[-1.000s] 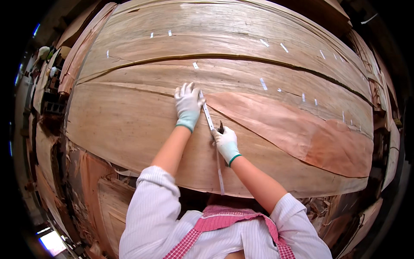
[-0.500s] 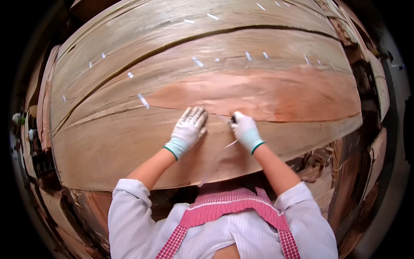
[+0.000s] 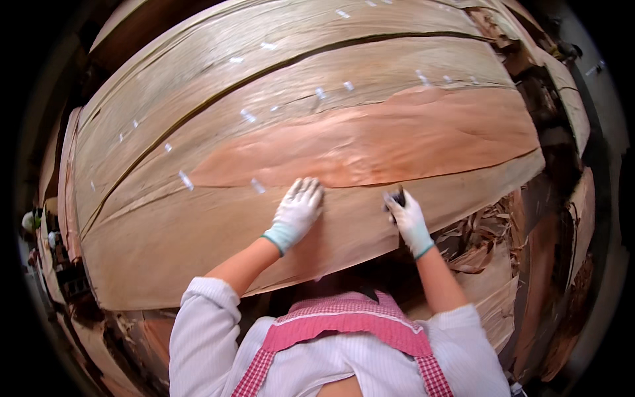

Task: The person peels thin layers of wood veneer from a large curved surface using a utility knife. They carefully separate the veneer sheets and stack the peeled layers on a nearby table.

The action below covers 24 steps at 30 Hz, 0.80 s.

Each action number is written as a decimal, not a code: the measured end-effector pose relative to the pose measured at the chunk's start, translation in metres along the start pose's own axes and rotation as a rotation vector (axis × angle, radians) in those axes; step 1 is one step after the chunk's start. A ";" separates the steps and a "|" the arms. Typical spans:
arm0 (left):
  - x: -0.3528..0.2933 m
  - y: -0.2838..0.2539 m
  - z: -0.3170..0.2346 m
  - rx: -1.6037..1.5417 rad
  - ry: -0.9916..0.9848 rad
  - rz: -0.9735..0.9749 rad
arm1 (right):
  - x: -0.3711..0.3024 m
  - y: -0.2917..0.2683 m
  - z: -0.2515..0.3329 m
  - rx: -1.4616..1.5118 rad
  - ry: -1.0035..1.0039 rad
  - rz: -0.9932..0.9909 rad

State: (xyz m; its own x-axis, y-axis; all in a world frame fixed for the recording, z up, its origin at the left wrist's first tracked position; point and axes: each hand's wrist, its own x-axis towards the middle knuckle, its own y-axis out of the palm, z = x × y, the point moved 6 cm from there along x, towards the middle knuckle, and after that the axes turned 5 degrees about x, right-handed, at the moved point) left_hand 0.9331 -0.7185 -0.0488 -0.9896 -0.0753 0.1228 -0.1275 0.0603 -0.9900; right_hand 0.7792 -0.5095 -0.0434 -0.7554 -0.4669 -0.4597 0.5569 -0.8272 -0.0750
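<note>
A wide sheet of pale wood veneer (image 3: 192, 251) lies in front of me, with a long reddish veneer piece (image 3: 370, 142) across its middle. My left hand (image 3: 299, 208), in a white glove, rests flat with fingers stretched at the lower edge of the reddish piece. To its right, my gloved right hand (image 3: 407, 215) is closed round a small dark tool (image 3: 397, 197), its kind blurred and partly covered by the fingers. Just left of my left hand, a short strip of white tape (image 3: 258, 186) lies across the seam. Another tape strip (image 3: 186, 180) sits at the reddish piece's left tip.
More short tape strips (image 3: 247, 116) dot the sheet along its seams. A dark curved gap (image 3: 264, 71) runs across the far part. Crumpled veneer scraps (image 3: 479, 238) lie below the sheet's right side. Further veneer stacks (image 3: 569, 112) stand at the right.
A tape strip now lies on the seam left of my left hand. My right hand has moved right and nearer me, off the seam. The view has shifted and turned slightly.
</note>
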 end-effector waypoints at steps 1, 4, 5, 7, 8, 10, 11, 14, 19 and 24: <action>0.000 0.001 -0.002 0.013 -0.017 0.003 | -0.020 -0.026 -0.012 0.157 0.083 -0.088; 0.008 -0.001 -0.011 0.135 -0.050 0.065 | -0.078 -0.148 -0.084 0.457 0.246 -0.517; 0.012 -0.004 -0.013 0.159 -0.076 0.094 | -0.100 -0.201 -0.109 0.483 0.258 -0.693; 0.026 -0.012 -0.021 0.207 -0.134 0.151 | -0.141 -0.318 -0.135 0.361 0.112 -0.962; 0.035 -0.020 -0.028 0.180 -0.205 0.224 | -0.149 -0.353 -0.109 0.282 0.021 -1.007; 0.070 -0.050 -0.077 0.023 -0.174 -0.027 | -0.167 -0.389 -0.039 0.090 -0.348 -0.975; 0.091 -0.063 -0.112 -0.257 -0.121 -0.069 | -0.166 -0.391 -0.006 -0.011 -0.618 -0.881; 0.134 -0.087 -0.240 -1.208 -0.043 0.207 | -0.162 -0.289 0.114 -0.557 -0.696 -0.563; 0.174 -0.160 -0.301 -1.971 -0.114 0.133 | -0.145 -0.221 0.163 -0.479 -0.943 -0.194; 0.186 -0.140 -0.229 -1.776 -0.330 -0.175 | -0.070 -0.184 0.181 -0.279 -0.573 0.009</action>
State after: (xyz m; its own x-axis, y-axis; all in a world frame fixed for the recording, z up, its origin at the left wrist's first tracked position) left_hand 0.7513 -0.5126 0.1285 -0.9339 -0.3563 -0.0300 -0.3484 0.8877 0.3011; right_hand 0.6673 -0.3811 0.1628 -0.7721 -0.6305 0.0796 0.5744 -0.7460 -0.3369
